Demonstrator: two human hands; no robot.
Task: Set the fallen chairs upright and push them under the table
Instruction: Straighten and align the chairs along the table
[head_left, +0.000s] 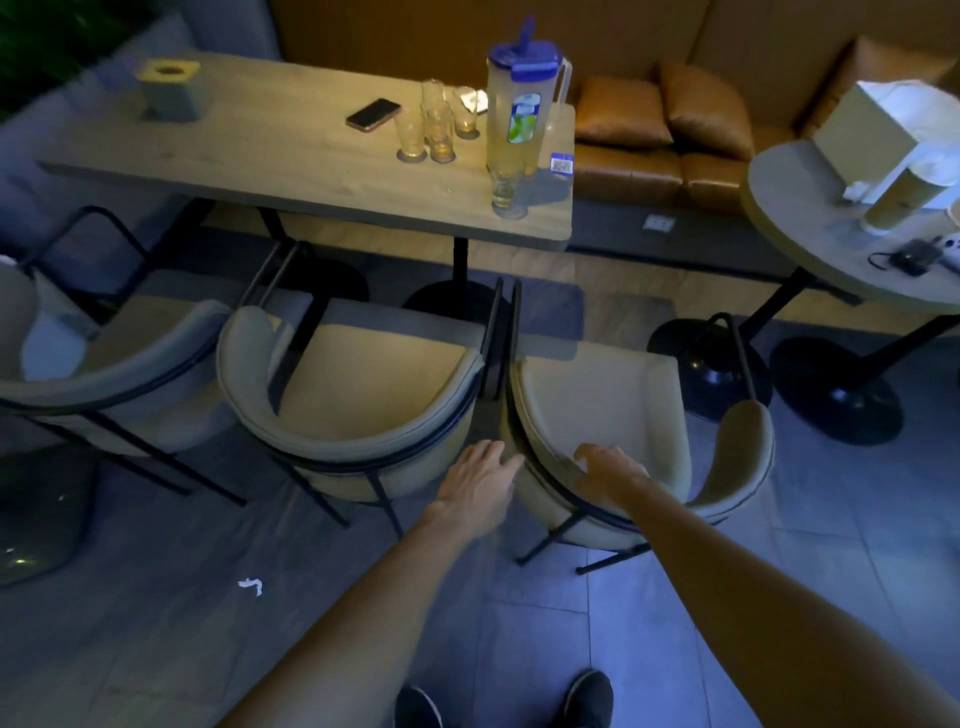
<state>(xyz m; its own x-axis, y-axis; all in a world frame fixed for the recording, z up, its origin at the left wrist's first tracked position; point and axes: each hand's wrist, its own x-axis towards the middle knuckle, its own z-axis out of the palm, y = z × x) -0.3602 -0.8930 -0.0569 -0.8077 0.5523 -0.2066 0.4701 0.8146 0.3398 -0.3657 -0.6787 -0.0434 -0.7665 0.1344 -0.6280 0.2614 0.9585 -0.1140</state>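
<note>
As three pale upholstered chairs stand upright in a row before a long wooden tabletop (249, 150), a person leans over the right-hand chair (597, 410) with both arms out. The right hand (613, 470) rests on top of its curved backrest, fingers curled loosely over the padded rim. The left hand (480, 480) lies at the backrest's left end, fingers spread and flat, in the narrow gap beside the middle chair (363, 395). That two-handed hold on the back looks meant for steering the chair straight forward, so the work appears to be at the pushing stage.

None of the three is tucked in yet: the seats sit well out from the tabletop's near edge, the left chair (119, 364) partly cut off by the frame. The right-hand and middle chairs stand just beside each other, their dark metal arm frames nearly touching, which leaves little room for a crooked push. Under the tabletop, a black pedestal base (447, 306) stands ahead of that gap and could catch a chair leg.

On the tabletop are a phone (373, 113), a cluster of drinking glasses (436, 124), a tall jug with a blue lid (519, 98) and a tissue box (169, 85); a hard bump might rattle them. A round side table (795, 208) stands well to the right, a brown sofa (660, 135) behind.
</note>
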